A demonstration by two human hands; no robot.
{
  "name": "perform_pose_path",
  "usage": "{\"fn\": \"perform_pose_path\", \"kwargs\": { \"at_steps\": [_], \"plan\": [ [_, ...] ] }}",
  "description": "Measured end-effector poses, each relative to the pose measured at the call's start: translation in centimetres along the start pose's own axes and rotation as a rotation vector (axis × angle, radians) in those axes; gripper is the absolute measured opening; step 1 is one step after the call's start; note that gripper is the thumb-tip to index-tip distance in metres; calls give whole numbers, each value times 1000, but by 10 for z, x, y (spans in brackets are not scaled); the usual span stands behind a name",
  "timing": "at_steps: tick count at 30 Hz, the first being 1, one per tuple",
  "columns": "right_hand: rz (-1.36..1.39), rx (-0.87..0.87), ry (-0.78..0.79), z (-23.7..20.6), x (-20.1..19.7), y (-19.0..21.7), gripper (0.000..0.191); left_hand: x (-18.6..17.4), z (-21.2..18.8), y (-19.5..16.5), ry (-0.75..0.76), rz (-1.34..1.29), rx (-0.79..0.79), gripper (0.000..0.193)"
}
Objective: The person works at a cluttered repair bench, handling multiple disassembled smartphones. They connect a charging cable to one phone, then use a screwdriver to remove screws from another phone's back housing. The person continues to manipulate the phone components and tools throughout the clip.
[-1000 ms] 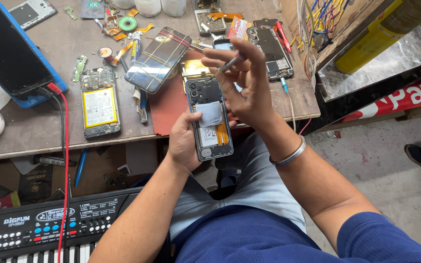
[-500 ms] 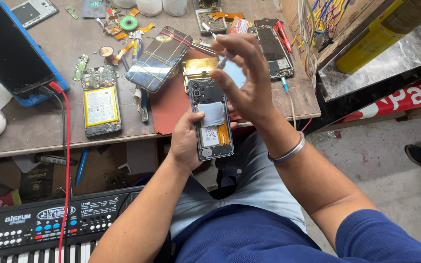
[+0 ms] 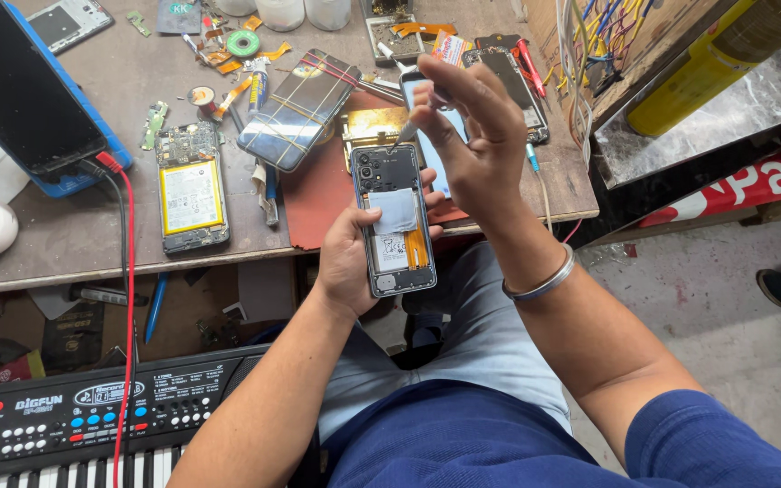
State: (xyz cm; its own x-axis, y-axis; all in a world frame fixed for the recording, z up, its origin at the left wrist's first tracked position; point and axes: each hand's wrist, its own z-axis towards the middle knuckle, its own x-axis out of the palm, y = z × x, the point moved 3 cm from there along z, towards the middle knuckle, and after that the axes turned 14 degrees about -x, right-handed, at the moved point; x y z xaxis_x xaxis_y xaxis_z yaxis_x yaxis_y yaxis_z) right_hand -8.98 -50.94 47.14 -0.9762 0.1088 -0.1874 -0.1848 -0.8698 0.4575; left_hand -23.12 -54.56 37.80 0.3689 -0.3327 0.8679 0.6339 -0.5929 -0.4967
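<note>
Working position: an opened phone (image 3: pixel 394 220) with its back cover off is held above the lap, just in front of the workbench (image 3: pixel 65 244) edge.
Left hand: the left hand (image 3: pixel 347 258) is wrapped around the phone's left side from below, fingers closed on its frame, thumb laid across the lower part.
Right hand: the right hand (image 3: pixel 472 149) is raised over the phone's top end, thumb and forefinger pinched on a thin tool (image 3: pixel 406 134); the other fingers are fanned loosely.
Tool tip: the tip is pointed down at the camera end of the phone; whether it touches cannot be told.
Phone interior: a white patch (image 3: pixel 394 211) is seen over the middle and an orange flex strip (image 3: pixel 416 246) beside it; the inner plate is in place.
Done so far: the back cover is already off and the inside is exposed.
Left to do: the inner parts are judged not yet lifted out, so the work appears to be at an early stage.
Bench, left: a second opened phone with a yellow battery (image 3: pixel 191 186) is laid flat, well apart from the hands.
Bench, middle: a glass-backed phone bound with rubber bands (image 3: pixel 300 108) is laid near a red mat (image 3: pixel 318 194).
Far left: a dark tablet (image 3: pixel 24 86) is propped up, with a red cable (image 3: pixel 127 271) hanging down.
Below the bench: a small electronic keyboard (image 3: pixel 92 420) is seen.
</note>
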Motion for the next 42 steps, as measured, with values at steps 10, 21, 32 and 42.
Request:
{"fn": "perform_pose_path", "kwargs": {
  "at_steps": [10,21,32,42],
  "plan": [
    [46,-86,-2,-8,-5,-6,35,1,0,0,14,-14,-4,69],
    [18,-39,-31,-9,-1,-3,37,2,-1,-1,-1,-17,-5,69],
    [184,5,-35,-17,-4,-15,34,4,0,-1,-7,-15,-4,69],
    [14,-9,50,-6,-2,-2,48,6,-1,-3,-9,-18,-14,70]
  ]
}}
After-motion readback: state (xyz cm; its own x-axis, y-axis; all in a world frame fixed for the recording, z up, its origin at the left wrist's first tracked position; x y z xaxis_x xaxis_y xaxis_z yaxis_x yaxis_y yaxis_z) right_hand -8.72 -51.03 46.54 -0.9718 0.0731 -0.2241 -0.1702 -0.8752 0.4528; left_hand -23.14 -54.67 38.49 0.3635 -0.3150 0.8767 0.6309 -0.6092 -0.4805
